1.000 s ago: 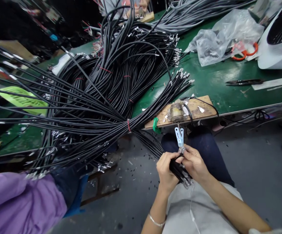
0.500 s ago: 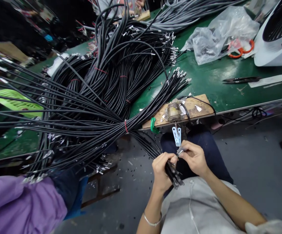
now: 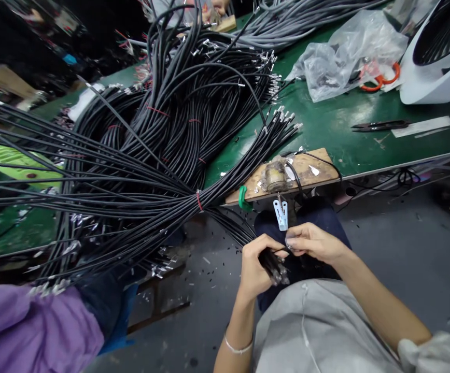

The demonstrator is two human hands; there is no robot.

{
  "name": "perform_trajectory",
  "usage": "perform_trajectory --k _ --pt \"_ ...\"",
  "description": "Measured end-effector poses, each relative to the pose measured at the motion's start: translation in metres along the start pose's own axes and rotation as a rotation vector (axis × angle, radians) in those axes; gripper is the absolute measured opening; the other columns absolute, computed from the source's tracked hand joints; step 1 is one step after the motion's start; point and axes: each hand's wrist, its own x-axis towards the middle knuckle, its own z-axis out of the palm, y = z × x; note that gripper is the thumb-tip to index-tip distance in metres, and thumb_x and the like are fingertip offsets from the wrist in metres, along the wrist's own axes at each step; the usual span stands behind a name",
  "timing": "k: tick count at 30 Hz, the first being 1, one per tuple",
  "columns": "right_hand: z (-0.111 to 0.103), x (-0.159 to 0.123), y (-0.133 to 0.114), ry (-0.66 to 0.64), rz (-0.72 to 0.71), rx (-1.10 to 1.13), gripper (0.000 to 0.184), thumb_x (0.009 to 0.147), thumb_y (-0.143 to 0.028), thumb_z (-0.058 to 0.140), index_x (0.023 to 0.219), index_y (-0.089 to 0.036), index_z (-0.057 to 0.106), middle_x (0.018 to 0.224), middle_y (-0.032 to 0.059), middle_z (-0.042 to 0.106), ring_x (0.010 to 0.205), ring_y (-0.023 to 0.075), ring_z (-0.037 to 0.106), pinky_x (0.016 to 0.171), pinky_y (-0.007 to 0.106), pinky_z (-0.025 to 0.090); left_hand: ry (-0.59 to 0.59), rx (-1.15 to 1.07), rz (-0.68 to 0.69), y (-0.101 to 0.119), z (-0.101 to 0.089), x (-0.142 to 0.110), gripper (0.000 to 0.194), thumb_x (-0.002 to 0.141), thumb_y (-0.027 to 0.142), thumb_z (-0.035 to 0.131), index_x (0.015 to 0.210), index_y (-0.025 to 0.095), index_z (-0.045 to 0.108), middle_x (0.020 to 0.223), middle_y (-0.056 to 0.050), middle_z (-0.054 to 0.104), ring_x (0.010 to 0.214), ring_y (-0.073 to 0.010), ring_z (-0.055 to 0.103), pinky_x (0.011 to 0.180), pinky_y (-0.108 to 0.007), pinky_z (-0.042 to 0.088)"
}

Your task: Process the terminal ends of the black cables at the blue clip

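Note:
My left hand (image 3: 258, 261) is closed around the ends of several black cables (image 3: 230, 228), whose pale tips (image 3: 279, 274) stick out below its fingers. Pinched shut, my right hand (image 3: 314, 242) has its thumb and forefinger at the tip of one cable beside my left fingertips; a small silvery bit shows there. Just above my hands, a light blue clip (image 3: 281, 213) hangs from a small motor-like block (image 3: 275, 176) on a wooden board (image 3: 318, 168) at the table edge. A red tie (image 3: 199, 200) binds the cable bundle lying across the edge.
A large heap of black cables (image 3: 186, 98) covers the left of the green table (image 3: 326, 124). To the right lie a plastic bag (image 3: 337, 62), orange-handled scissors (image 3: 380, 83), thread snips (image 3: 380, 126) and a white fan (image 3: 435, 67). A person's purple sleeve (image 3: 42, 326) is at lower left.
My left hand and the cable ends have tilted and risen slightly. The right hand has turned flatter, still pinching at a cable tip. The whole view has shifted slightly.

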Motion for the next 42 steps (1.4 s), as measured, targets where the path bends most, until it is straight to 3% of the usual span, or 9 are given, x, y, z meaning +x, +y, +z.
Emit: perform_trajectory --k 4,8,11,15,22,28,31,36,42 --pt "-0.019 0.003 -0.029 0.231 -0.114 -0.377 0.041 0.074 -0.053 0.069 0.069 -0.013 0.06 0.061 -0.0024 0.049 0.058 0.0098 0.042 0.055 0.024 0.03 0.062 0.005 -0.03 -0.001 0.008 -0.004 0.011 0.077 0.017 0.071 0.068 0.015 0.063 0.065 -0.002 0.061 0.06 -0.0123 0.056 0.059 -0.022 0.042" --pt "-0.011 0.019 -0.043 0.369 -0.289 -0.48 0.045 0.08 -0.056 0.06 0.063 -0.014 0.057 0.06 -0.0032 0.046 0.059 0.0099 0.041 0.056 0.025 0.031 0.166 -0.095 0.038 -0.002 0.01 -0.002 0.01 0.074 0.018 0.074 0.07 0.015 0.066 0.065 -0.002 0.063 0.06 -0.012 0.058 0.059 -0.021 0.044" --pt "0.002 0.031 -0.04 0.339 -0.286 -0.319 0.048 0.077 -0.059 0.062 0.061 -0.014 0.059 0.055 -0.0039 0.044 0.054 0.0088 0.039 0.051 0.024 0.03 0.269 -0.154 0.078 -0.003 0.011 0.002 0.009 0.074 0.02 0.075 0.073 0.015 0.067 0.066 -0.002 0.063 0.06 -0.0118 0.059 0.057 -0.021 0.045" --pt "0.013 0.038 -0.03 0.272 -0.286 0.102 0.045 0.073 -0.058 0.067 0.065 -0.014 0.065 0.059 -0.0001 0.055 0.055 0.0109 0.047 0.052 0.024 0.038 0.341 -0.144 0.076 -0.003 0.015 0.006 0.007 0.076 0.02 0.073 0.075 0.015 0.067 0.068 -0.003 0.064 0.061 -0.0124 0.06 0.058 -0.021 0.047" --pt "0.016 0.04 -0.022 0.234 -0.243 0.399 0.04 0.067 -0.052 0.077 0.071 -0.013 0.071 0.062 0.0027 0.062 0.054 0.0104 0.052 0.048 0.022 0.04 0.266 -0.049 0.051 -0.001 0.018 0.008 0.003 0.077 0.016 0.072 0.079 0.016 0.07 0.072 -0.003 0.068 0.065 -0.0125 0.062 0.061 -0.021 0.048" --pt "0.008 0.036 -0.013 0.13 -0.209 0.357 0.047 0.078 -0.059 0.064 0.074 -0.013 0.07 0.068 0.0055 0.065 0.06 0.0127 0.056 0.059 0.026 0.045 0.273 -0.019 0.048 0.0 0.017 0.009 0.002 0.077 0.017 0.072 0.079 0.016 0.07 0.072 -0.003 0.068 0.064 -0.0134 0.063 0.061 -0.022 0.049" --pt "-0.003 0.028 -0.005 0.145 -0.227 0.307 0.051 0.082 -0.062 0.055 0.078 -0.014 0.069 0.069 0.0058 0.064 0.059 0.0123 0.053 0.055 0.026 0.041 0.274 -0.019 0.059 -0.002 0.017 0.007 0.003 0.076 0.016 0.072 0.078 0.016 0.071 0.072 -0.004 0.069 0.064 -0.0136 0.063 0.061 -0.023 0.05" --pt "-0.018 0.004 0.003 0.224 -0.277 0.116 0.038 0.082 -0.051 0.063 0.085 -0.014 0.07 0.068 0.0036 0.06 0.061 0.0118 0.048 0.057 0.026 0.038 0.242 -0.027 0.136 -0.006 0.015 0.001 0.006 0.074 0.013 0.073 0.079 0.017 0.071 0.07 -0.003 0.07 0.063 -0.0135 0.064 0.061 -0.023 0.051" --pt "-0.009 -0.016 0.005 0.216 -0.267 -0.111 0.027 0.086 -0.041 0.062 0.087 -0.014 0.069 0.069 0.0031 0.061 0.063 0.0124 0.052 0.059 0.026 0.041 0.132 -0.027 0.287 -0.012 0.008 0.001 0.008 0.075 0.015 0.074 0.082 0.018 0.072 0.071 -0.004 0.071 0.064 -0.0149 0.065 0.062 -0.026 0.053"
